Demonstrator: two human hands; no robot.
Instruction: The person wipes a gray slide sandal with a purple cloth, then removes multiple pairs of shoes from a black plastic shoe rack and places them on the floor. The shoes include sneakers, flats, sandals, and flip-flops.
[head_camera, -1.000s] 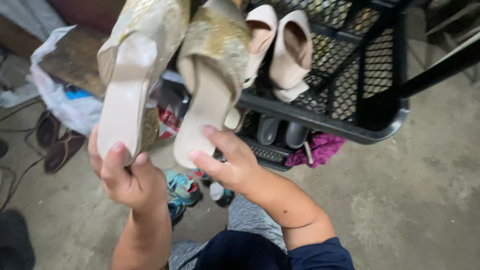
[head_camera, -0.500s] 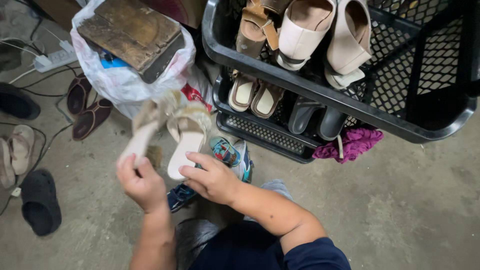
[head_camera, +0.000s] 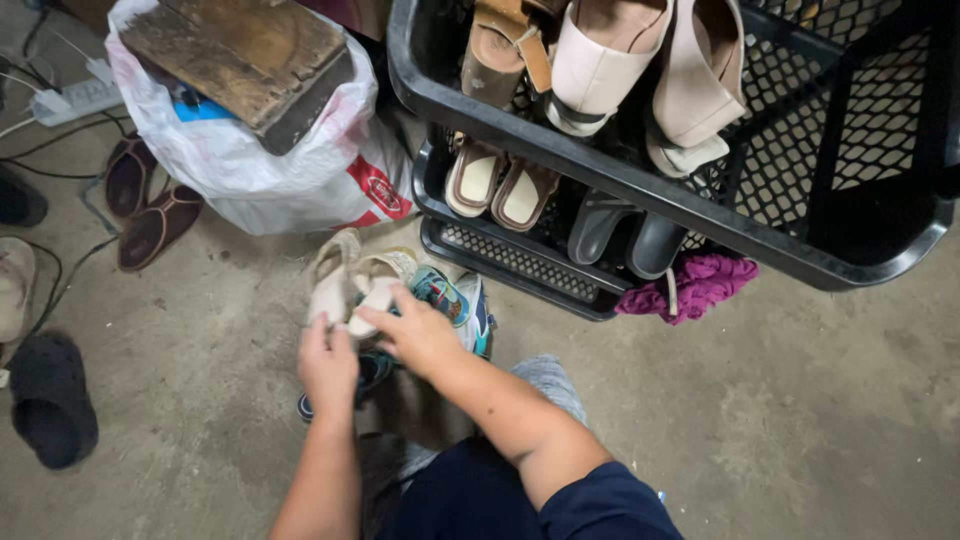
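Down low, both hands were at a pair of gold sandals, w/ soles almost on the concrete floor (head_camera: 800, 420). Left hand (head_camera: 327, 362) was clenched round the heel of the left sandal (head_camera: 330, 275); right hand (head_camera: 418, 335) gripped the right sandal (head_camera: 378, 285), fingers over its back end. Pair sat side by side, toes pointing to the white plastic bag (head_camera: 290, 180), just left of a small colourful sneaker (head_camera: 445, 295). Judging by that, setting-down was nearly done; letting go was still left, since neither hand had released. Black rack (head_camera: 560, 160) behind held beige sandals (head_camera: 650, 60) on top, tan slides (head_camera: 500, 190) and grey shoes (head_camera: 620, 235) below. Purple cloth (head_camera: 700, 285) lay by its foot; brown slippers (head_camera: 145, 205) and a black slipper (head_camera: 50, 395) well apart at left.
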